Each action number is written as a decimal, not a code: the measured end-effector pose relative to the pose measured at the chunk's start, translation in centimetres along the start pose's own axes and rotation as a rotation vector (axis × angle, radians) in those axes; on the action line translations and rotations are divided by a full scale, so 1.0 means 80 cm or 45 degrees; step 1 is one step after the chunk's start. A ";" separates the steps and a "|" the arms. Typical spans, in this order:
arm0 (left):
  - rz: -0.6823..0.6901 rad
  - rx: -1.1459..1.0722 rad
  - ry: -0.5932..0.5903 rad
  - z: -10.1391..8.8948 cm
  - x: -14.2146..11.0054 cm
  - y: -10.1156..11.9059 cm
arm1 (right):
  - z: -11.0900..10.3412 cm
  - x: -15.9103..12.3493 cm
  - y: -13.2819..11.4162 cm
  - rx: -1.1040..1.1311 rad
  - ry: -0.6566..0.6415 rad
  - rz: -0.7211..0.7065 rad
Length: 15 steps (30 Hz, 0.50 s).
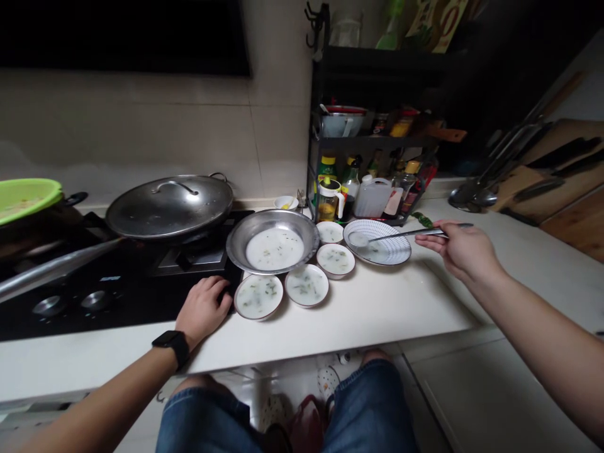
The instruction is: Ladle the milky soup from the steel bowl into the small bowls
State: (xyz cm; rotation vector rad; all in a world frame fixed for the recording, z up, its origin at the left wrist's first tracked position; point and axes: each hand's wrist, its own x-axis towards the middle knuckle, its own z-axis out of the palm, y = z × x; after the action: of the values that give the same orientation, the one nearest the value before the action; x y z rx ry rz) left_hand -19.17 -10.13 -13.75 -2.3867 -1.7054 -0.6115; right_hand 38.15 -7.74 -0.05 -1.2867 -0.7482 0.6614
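Observation:
My right hand (465, 250) grips the long handle of a metal ladle (401, 234). The ladle's head sits over a wide blue-patterned bowl (400, 246), which has some whitish liquid in its bottom. My left hand (204, 308), with a black watch on the wrist, holds nothing and rests on the stove's right edge, fingers lying down. Just right of it are several small bowls (258, 296) of white, soupy food with green bits. Behind them stands a big steel basin (236, 242) with more of the same food.
A lidded wok (170, 204) sits on the black stove (127, 277), and a green basket (31, 198) is at far left. A dark rack (377, 141) holds bottles and jars. Knives and a cutting board (542, 151) stand at right. A small white dish (285, 202) is behind the basin.

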 end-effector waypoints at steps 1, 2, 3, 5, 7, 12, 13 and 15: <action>0.003 -0.002 0.001 0.000 0.000 0.000 | -0.006 0.001 0.005 -0.015 0.018 -0.004; 0.004 -0.004 0.005 0.000 0.000 0.000 | -0.012 0.000 0.010 -0.035 0.028 -0.022; 0.001 -0.006 0.011 0.000 0.000 0.000 | -0.016 -0.001 0.013 -0.068 0.027 -0.055; -0.005 -0.006 0.020 0.000 0.000 -0.001 | -0.023 -0.008 0.018 -0.180 -0.029 -0.193; -0.008 -0.007 0.025 0.001 0.000 -0.001 | -0.031 -0.018 0.018 -0.381 -0.152 -0.476; -0.009 -0.027 0.011 0.002 0.000 -0.002 | -0.049 -0.041 0.011 -1.033 -0.672 -1.285; -0.009 -0.029 0.008 0.002 0.000 -0.002 | -0.051 -0.045 0.010 -1.110 -0.764 -1.370; -0.008 -0.028 0.007 0.003 0.000 -0.003 | -0.048 -0.052 0.007 -1.171 -0.832 -1.476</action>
State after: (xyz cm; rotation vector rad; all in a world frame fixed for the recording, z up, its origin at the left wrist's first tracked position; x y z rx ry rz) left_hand -19.32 -9.97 -14.00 -2.3933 -1.7130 -0.6405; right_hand 38.71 -13.25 -1.52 -1.1171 -2.2659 -0.3234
